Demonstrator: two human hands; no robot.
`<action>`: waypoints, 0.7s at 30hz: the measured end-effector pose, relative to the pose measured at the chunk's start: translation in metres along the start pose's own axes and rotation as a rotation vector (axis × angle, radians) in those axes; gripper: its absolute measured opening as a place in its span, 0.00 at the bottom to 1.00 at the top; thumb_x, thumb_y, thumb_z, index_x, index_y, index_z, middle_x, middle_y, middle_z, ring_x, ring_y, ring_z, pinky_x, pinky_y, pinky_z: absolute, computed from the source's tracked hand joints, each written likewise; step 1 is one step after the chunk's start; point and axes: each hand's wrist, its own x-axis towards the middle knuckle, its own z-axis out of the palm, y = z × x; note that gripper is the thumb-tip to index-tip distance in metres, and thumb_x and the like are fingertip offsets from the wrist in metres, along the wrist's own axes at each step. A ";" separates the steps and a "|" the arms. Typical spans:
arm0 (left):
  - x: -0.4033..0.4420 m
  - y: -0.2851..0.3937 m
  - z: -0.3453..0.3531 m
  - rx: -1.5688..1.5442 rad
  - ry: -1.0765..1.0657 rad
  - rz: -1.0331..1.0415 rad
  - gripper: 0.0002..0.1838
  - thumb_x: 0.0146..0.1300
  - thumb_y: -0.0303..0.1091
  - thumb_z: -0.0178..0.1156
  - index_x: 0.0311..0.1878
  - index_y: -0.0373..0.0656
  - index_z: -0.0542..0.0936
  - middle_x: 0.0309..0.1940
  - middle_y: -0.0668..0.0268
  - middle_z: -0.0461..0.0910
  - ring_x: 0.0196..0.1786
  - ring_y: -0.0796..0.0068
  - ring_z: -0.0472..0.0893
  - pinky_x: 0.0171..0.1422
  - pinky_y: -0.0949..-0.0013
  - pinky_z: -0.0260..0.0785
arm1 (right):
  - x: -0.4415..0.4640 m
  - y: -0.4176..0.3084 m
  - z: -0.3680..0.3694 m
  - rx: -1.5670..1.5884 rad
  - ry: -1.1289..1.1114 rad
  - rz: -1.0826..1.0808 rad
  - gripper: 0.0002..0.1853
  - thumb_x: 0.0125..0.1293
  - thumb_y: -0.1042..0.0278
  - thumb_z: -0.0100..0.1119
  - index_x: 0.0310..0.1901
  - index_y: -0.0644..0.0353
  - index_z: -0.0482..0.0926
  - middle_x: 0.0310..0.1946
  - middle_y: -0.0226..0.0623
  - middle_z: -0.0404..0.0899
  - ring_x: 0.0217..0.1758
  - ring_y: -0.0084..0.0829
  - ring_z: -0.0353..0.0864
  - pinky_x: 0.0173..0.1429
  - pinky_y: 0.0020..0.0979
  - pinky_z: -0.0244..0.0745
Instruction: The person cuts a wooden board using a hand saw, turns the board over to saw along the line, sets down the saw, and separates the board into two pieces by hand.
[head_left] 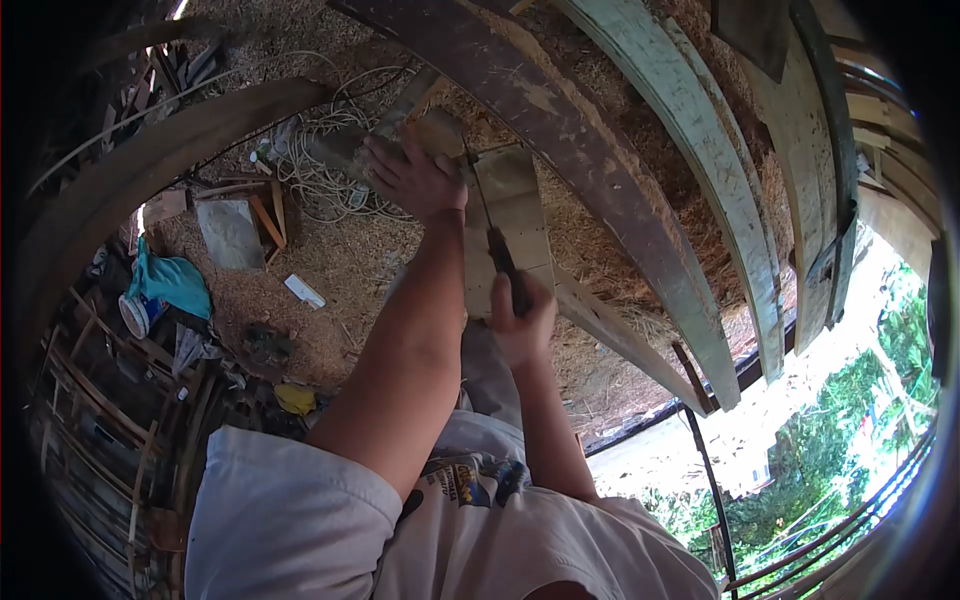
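My right hand (pixel 525 318) is closed around the dark handle of a handsaw (pixel 481 192). Its thin blade is seen nearly edge-on and points away from me, up to a piece of wood (pixel 438 132). Flat on that wood, left of the blade, lies my left hand (pixel 415 180) with its fingers spread. A pale, box-like wooden block (pixel 508 215) stands beneath and beside the blade. Where the teeth meet the wood is too small to make out.
Large curved timbers (pixel 600 170) arch over the right side. Another curved beam (pixel 180 130) crosses the left. Tangled cord (pixel 335 185), a grey panel (pixel 230 233), a white object (pixel 304 291) and a teal cloth (pixel 172 282) lie on the shavings-covered ground.
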 end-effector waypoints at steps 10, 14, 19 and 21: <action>-0.002 -0.002 0.001 -0.027 0.017 0.007 0.41 0.68 0.45 0.55 0.85 0.56 0.57 0.86 0.39 0.42 0.88 0.34 0.43 0.85 0.27 0.42 | -0.009 -0.006 -0.007 0.098 -0.010 0.113 0.18 0.74 0.61 0.63 0.29 0.67 0.77 0.16 0.43 0.71 0.20 0.22 0.71 0.27 0.37 0.65; 0.001 -0.003 0.004 -0.030 0.033 0.011 0.42 0.67 0.45 0.54 0.85 0.55 0.57 0.86 0.39 0.42 0.89 0.35 0.42 0.85 0.27 0.41 | 0.031 0.004 0.027 0.110 0.011 0.074 0.18 0.74 0.62 0.63 0.29 0.67 0.78 0.16 0.42 0.72 0.21 0.22 0.69 0.28 0.36 0.65; -0.002 -0.004 0.003 -0.029 0.026 0.009 0.41 0.68 0.45 0.53 0.84 0.55 0.58 0.86 0.39 0.43 0.88 0.35 0.43 0.85 0.27 0.42 | -0.003 -0.005 0.002 0.108 -0.005 0.123 0.17 0.73 0.62 0.64 0.30 0.67 0.79 0.16 0.41 0.73 0.20 0.23 0.70 0.27 0.36 0.66; -0.002 -0.003 0.002 -0.024 0.028 0.010 0.41 0.68 0.45 0.53 0.84 0.55 0.58 0.86 0.39 0.43 0.88 0.35 0.44 0.85 0.27 0.42 | -0.015 -0.005 -0.006 0.065 0.016 0.119 0.17 0.72 0.62 0.65 0.29 0.66 0.79 0.15 0.41 0.72 0.19 0.23 0.71 0.27 0.37 0.66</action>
